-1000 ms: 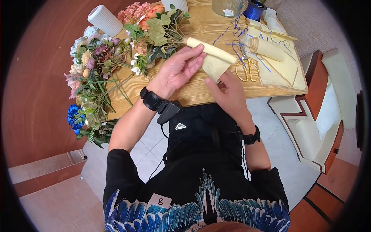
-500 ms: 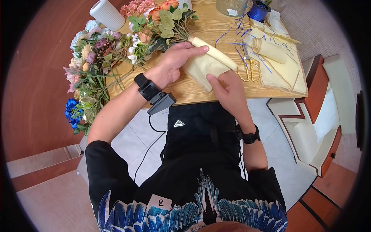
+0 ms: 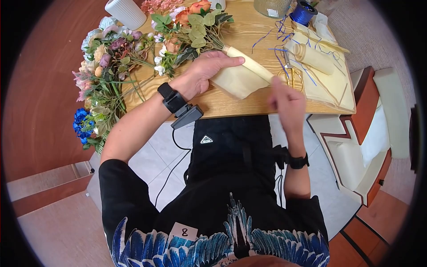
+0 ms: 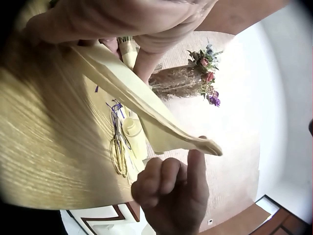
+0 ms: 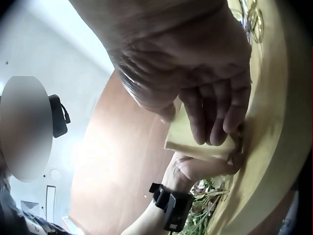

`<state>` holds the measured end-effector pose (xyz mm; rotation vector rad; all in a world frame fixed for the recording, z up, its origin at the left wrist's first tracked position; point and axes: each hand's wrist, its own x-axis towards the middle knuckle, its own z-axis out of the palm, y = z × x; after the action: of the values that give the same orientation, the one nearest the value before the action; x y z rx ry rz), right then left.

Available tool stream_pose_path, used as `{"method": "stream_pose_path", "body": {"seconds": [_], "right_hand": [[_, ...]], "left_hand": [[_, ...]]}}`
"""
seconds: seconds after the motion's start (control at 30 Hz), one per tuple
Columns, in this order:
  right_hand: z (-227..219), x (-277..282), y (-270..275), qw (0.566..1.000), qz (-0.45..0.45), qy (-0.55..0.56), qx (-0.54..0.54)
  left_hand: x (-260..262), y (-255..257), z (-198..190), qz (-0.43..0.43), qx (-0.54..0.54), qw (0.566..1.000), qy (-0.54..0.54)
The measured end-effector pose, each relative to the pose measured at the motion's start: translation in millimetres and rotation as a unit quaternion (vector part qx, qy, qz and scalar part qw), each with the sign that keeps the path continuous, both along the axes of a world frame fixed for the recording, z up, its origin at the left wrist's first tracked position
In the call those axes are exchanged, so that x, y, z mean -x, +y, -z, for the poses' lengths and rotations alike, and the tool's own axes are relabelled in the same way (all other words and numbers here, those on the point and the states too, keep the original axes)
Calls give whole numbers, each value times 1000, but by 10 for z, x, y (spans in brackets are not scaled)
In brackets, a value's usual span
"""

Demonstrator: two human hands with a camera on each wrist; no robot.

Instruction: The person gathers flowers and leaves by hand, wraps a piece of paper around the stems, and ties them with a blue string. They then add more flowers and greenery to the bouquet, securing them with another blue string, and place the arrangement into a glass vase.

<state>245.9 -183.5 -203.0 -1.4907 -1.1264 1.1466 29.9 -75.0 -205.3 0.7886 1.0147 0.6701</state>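
Note:
A sheet of pale yellow wrapping paper (image 3: pixel 238 83) is partly rolled around the stems of a bouquet with orange flowers (image 3: pixel 200 6). My left hand (image 3: pixel 200 73) grips the rolled part near the stems, thumb laid along the roll. At the roll's lower end, my right hand (image 3: pixel 290 104) pinches the paper, its other fingers curled. Seen from the left wrist, the paper (image 4: pixel 142 100) stretches between both hands, and the right index finger (image 4: pixel 197 169) lies at its tip. From the right wrist, the paper (image 5: pixel 188 134) shows between thumb and fingers.
Gold-handled scissors (image 3: pixel 291 80) lie beside my right hand. Beyond them are a paper roll (image 3: pixel 318 61), stacked yellow sheets (image 3: pixel 327 91), a blue ribbon spool (image 3: pixel 303 12) and loose ribbon. More flowers (image 3: pixel 104 66) line the left table edge, near a white ribbed vase (image 3: pixel 126 14).
The left hand slid its thumb along the roll, and the sheet spread out below it. My right hand moved right to the roll's lower end, drawing the loose corner flatter.

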Motion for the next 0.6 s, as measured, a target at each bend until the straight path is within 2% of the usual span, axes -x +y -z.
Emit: {"method": "stream_pose_path", "body": {"seconds": [0.03,0.07,0.1,0.13,0.17,0.2,0.23,0.43,0.6], "right_hand": [[14,-33,33,1000,0,-1,3],[29,-58,123,991,40,-59,-110],[38,-74,212,965,80,-116,-223],[22,-73,260,959,34,-153,-236],[21,-76,244,959,37,-153,-235],[15,-73,252,989,-24,-51,-136],[10,-64,276,994,-89,53,-33],[39,-39,298,996,-84,11,-38],[113,-1,291,994,-46,-73,-61]], "left_hand": [[-3,-29,-13,0,3,1000,-1],[-2,-45,-48,5,3,1000,0],[-4,-44,-72,10,1,1000,1],[-8,-47,-63,13,1,1000,2],[-12,-50,-47,15,-4,1000,11],[-10,-34,-43,14,-13,1000,20],[2,-9,-38,12,-16,1000,20],[66,-13,-6,25,-5,999,29],[98,-33,102,-6,32,999,-42]]}}
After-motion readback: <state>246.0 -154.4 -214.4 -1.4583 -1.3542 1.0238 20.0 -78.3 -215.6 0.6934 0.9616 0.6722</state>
